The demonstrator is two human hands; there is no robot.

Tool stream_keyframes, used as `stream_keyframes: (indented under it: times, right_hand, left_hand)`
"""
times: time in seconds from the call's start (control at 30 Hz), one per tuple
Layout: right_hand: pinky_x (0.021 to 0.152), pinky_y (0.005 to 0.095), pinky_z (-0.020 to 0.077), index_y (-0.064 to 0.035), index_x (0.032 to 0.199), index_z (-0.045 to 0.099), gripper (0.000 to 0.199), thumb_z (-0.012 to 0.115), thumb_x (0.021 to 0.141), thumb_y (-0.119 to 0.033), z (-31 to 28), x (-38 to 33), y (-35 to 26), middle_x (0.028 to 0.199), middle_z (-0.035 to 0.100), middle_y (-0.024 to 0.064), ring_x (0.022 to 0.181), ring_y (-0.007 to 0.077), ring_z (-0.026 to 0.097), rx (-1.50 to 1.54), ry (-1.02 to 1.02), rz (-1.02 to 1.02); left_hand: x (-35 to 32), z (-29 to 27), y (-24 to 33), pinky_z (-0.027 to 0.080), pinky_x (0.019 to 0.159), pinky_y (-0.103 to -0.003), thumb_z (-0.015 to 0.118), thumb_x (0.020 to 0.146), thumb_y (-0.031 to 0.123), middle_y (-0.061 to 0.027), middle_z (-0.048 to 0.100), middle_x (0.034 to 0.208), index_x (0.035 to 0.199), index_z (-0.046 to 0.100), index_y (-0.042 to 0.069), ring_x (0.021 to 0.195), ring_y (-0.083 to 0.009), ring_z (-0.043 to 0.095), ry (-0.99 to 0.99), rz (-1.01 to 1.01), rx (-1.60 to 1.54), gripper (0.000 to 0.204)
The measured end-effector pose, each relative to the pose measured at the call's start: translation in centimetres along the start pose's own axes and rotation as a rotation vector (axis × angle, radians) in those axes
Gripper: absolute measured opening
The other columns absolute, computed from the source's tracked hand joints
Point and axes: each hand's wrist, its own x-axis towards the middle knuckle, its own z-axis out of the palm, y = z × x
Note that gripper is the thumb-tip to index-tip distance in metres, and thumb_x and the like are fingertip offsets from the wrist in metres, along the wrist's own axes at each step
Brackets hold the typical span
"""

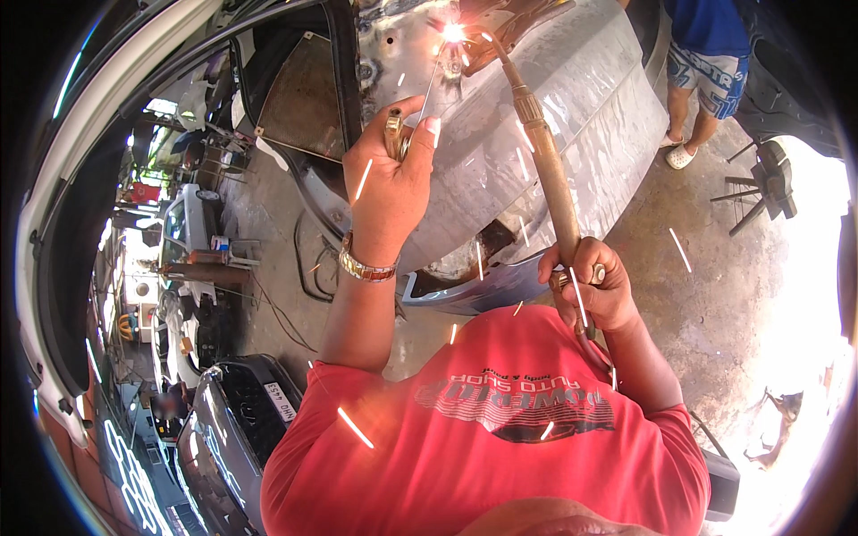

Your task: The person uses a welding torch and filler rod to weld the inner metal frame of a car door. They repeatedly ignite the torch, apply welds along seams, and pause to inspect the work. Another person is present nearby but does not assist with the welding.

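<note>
My right hand [597,284] is closed round the lower end of a brass-coloured gas welding torch [552,179], by its valve knobs. The torch slants up and its bent tip ends by a bright, sparking glow [454,34] on a grey car body panel [527,134]. Between the thumb and fingers of my left hand [391,179] is pinched a thin welding rod [431,87], its far end at the glow. Gold-coloured metal, seemingly a ring, shows at the left fingers, and a wristwatch [366,266] circles that wrist. Sparks streak across the view.
Another person [706,62] in blue stands on the right, near a dark stool [764,183]. A dark car [223,438] is at lower left, and cables [277,308] lie on the concrete floor. A vehicle's curved frame edge [40,295] arches along the left.
</note>
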Motion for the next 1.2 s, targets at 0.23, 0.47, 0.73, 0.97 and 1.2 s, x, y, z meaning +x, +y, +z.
stream_keyframes:
  times: [0.23,0.47,0.73,0.97,1.2]
  right_hand:
    - [0.051,0.0261,0.0582,-0.0089,0.092,0.048,0.026,0.065,0.092,0.011,0.1,0.0,-0.1,0.115,0.062,0.034,0.055,0.0156,0.067,-0.007,0.016,0.01]
    - [0.051,0.0262,0.0581,-0.0089,0.093,0.048,0.026,0.065,0.092,0.011,0.0,0.1,-0.1,0.115,0.062,0.034,0.055,0.0162,0.067,0.006,-0.007,0.008]
    - [0.051,0.0256,0.0577,-0.0095,0.094,0.048,0.027,0.064,0.092,0.013,-0.2,0.1,-0.1,0.116,0.062,0.0336,0.056,0.0162,0.068,-0.022,0.003,0.013]
    - [0.051,0.0253,0.0572,-0.0096,0.093,0.047,0.028,0.063,0.091,0.013,-0.4,0.1,-0.3,0.116,0.062,0.0333,0.056,0.016,0.068,-0.015,-0.013,0.002]
    - [0.051,0.0254,0.0572,-0.0094,0.093,0.047,0.028,0.063,0.092,0.013,-0.4,0.2,-0.4,0.116,0.062,0.0336,0.056,0.016,0.067,-0.024,-0.006,0.007]
  left_hand:
    - [0.0,0.0,0.2,0.05,0.059,-0.024,0.078,0.099,0.025,0.0006,0.07,0.08,0.123,0.075,0.002,0.061,-0.0063,0.06,0.001,-0.006,0.003,0.033]
    - [0.2,0.1,0.1,0.05,0.059,-0.024,0.078,0.099,0.025,0.0005,0.069,0.079,0.123,0.075,0.002,0.061,-0.0065,0.061,-0.001,0.033,-0.003,0.034]
    - [1.0,0.6,-0.3,0.046,0.057,-0.027,0.075,0.1,0.024,-0.0001,0.061,0.063,0.119,0.073,0.001,0.058,-0.0069,0.054,0.003,0.06,0.049,0.03]
    - [0.9,1.0,-0.2,0.046,0.057,-0.027,0.075,0.1,0.024,-0.0003,0.06,0.064,0.12,0.074,0.001,0.058,-0.0071,0.052,0.005,0.056,0.037,0.029]
    - [1.1,1.0,-0.5,0.047,0.058,-0.028,0.075,0.1,0.023,-0.0017,0.061,0.065,0.118,0.074,0.001,0.06,-0.0082,0.053,0.009,0.074,0.047,0.029]
